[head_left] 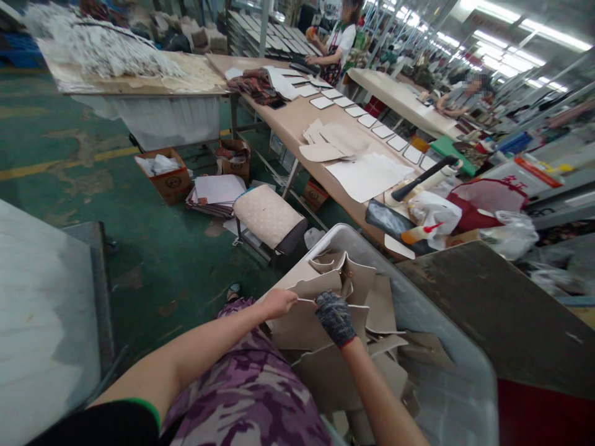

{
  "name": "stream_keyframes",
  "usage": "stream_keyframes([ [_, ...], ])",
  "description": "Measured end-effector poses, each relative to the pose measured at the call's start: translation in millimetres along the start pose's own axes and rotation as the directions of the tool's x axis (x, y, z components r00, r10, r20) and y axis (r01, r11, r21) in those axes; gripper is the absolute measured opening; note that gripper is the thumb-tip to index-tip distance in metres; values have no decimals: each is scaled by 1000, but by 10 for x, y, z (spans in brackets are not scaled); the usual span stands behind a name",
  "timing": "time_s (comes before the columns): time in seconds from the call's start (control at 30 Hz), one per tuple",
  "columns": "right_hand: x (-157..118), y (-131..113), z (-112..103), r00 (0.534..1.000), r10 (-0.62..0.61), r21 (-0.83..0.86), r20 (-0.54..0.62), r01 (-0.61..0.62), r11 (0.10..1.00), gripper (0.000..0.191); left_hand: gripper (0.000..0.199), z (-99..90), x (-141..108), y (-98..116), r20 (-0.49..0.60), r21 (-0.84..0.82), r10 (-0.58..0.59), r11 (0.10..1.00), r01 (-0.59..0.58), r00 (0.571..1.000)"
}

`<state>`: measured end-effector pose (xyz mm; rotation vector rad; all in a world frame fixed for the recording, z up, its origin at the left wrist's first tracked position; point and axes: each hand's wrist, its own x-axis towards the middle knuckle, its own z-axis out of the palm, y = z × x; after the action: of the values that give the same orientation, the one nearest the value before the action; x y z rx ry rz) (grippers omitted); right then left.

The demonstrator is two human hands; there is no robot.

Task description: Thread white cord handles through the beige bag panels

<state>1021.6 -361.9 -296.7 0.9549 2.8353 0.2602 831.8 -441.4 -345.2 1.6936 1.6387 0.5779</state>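
Note:
My left hand (pixel 279 303) is bare and pinches the pale upper edge of a beige panel (pixel 297 328), which looks like leather or a similar sheet. On the same edge, a short way to the right, my right hand (pixel 335 319) is closed in a dark grey knitted glove with a red cuff. The panel hangs down over a large translucent plastic bin (pixel 453 365). Inside the bin lie several more beige pieces (pixel 381 303), loosely piled, some with small metal fittings. My hands partly cover the panel's edge.
A long brown-topped table (pixel 297 127) holds white panels (pixel 367 173) and a row of small cut pieces. A padded stool (pixel 269 217) stands beyond the bin. Cartons (pixel 167 179) sit on the green floor. A dark board (pixel 493 310) borders the bin. A co-worker (pixel 339 46) stands behind the table.

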Motion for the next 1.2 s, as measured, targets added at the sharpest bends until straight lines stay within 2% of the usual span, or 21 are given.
stream_keyframes([
  [0.13,-245,441,-16,991,82,-9,-107,-83,996,18,23,-40,-16,0,12,39,-1,999,0,1000],
  [0.27,-396,605,-8,972,107,-4,-211,-111,994,21,24,-58,35,35,28,46,9,999,-10,1000],
  [0.53,-496,382,-82,937,-14,55,-348,35,998,24,28,55,146,311,72,-72,54,996,-49,996],
  [0.77,-769,259,-126,899,-54,54,-434,86,995,24,22,154,85,391,119,-255,80,966,-47,990],
  [1.0,-1038,197,-71,904,-71,40,-422,97,994,25,21,235,62,450,220,-487,60,871,56,974],
  [1.1,-1089,206,-37,902,-81,38,-423,107,993,27,19,267,83,456,264,-533,17,836,131,964],
  [1.2,-1083,207,-30,913,-73,51,-402,102,993,29,21,286,90,468,280,-535,3,831,154,960],
])
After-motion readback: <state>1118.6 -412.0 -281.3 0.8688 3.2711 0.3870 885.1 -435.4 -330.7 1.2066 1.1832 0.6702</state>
